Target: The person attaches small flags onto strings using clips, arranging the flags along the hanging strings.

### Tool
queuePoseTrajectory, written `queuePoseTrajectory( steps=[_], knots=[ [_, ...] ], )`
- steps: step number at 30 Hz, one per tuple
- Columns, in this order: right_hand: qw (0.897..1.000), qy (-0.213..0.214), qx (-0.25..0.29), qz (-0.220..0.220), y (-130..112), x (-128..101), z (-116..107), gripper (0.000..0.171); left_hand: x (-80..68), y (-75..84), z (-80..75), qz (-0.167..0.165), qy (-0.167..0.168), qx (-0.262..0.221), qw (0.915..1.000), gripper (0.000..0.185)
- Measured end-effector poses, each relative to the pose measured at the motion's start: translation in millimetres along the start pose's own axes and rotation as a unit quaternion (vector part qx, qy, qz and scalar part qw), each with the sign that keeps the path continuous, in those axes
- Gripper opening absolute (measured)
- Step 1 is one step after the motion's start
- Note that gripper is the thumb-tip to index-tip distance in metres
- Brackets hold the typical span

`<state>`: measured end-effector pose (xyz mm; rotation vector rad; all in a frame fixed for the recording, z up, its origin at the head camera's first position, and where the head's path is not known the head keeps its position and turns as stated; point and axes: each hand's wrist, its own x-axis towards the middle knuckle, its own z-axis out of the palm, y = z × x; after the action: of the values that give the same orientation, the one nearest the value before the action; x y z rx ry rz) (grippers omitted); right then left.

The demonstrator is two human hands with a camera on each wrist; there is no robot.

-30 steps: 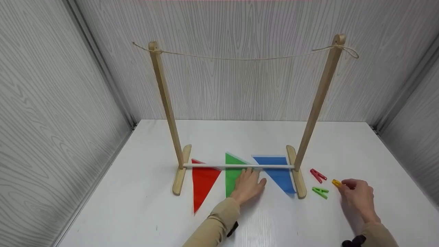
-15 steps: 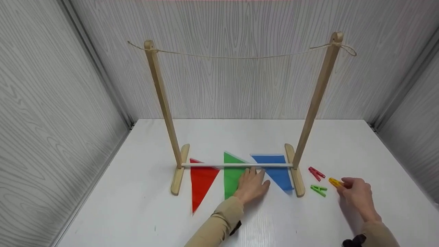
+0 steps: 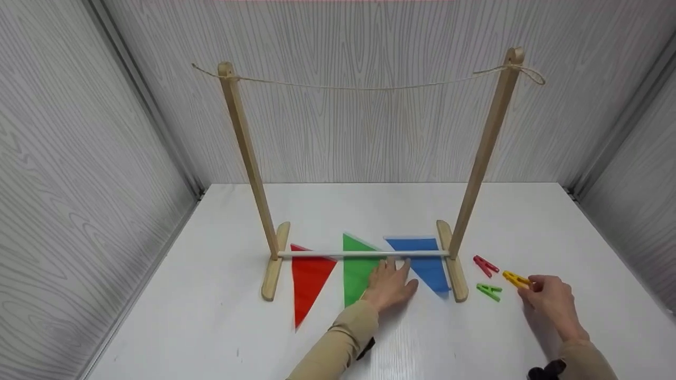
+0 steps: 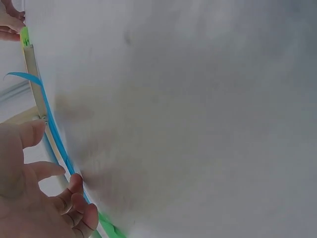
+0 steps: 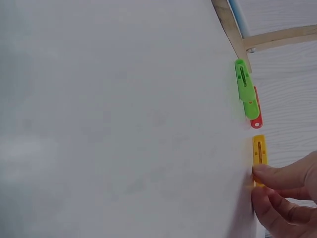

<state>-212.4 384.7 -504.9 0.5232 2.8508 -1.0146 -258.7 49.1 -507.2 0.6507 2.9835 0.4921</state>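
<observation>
My left hand (image 3: pixel 399 274) lies flat on the white table, fingers straight, covering the gap between the green flag (image 3: pixel 355 272) and the blue flag (image 3: pixel 426 266). In the left wrist view its fingertips (image 4: pixel 74 186) touch the blue flag (image 4: pixel 52 129) at its edge. A red flag (image 3: pixel 309 279) lies further left. My right hand (image 3: pixel 532 286) pinches the near end of a yellow clothespin (image 3: pixel 513 277) that lies on the table. The right wrist view shows the fingertips (image 5: pixel 277 176) on the yellow clothespin (image 5: pixel 259 151).
A wooden frame with two posts (image 3: pixel 245 153), a white crossbar (image 3: pixel 327 254) and a string (image 3: pixel 369 87) on top stands over the flags. A green clothespin (image 3: pixel 489 291) and a red clothespin (image 3: pixel 485 265) lie beside the right foot (image 3: pixel 455 274). Grey walls enclose three sides.
My left hand has slid slightly right, toward the blue flag. More of the yellow clothespin shows beyond my right fingers; that hand stays almost in place.
</observation>
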Motion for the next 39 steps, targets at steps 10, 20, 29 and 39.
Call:
queuePoseTrajectory(
  steps=[10,20,29,39],
  knots=[
    [1.000,0.009,0.016,0.007,0,2,4,0.057,-0.6,-7.6,-1.8,0.030,-0.027,-0.013,0.9991,0.045],
    [0.991,0.063,0.117,0.003,2,7,16,0.068,-3.7,-24.6,-8.3,0.111,-0.044,-0.025,0.9926,0.036],
    [0.978,0.092,0.185,0.036,6,9,26,0.066,0.5,-29.5,-7.6,0.134,-0.033,-0.060,0.9886,0.021],
    [0.973,0.143,0.182,0.023,8,11,39,0.060,2.1,-24.7,-3.1,0.088,0.010,-0.072,0.9935,0.036]
  ],
)
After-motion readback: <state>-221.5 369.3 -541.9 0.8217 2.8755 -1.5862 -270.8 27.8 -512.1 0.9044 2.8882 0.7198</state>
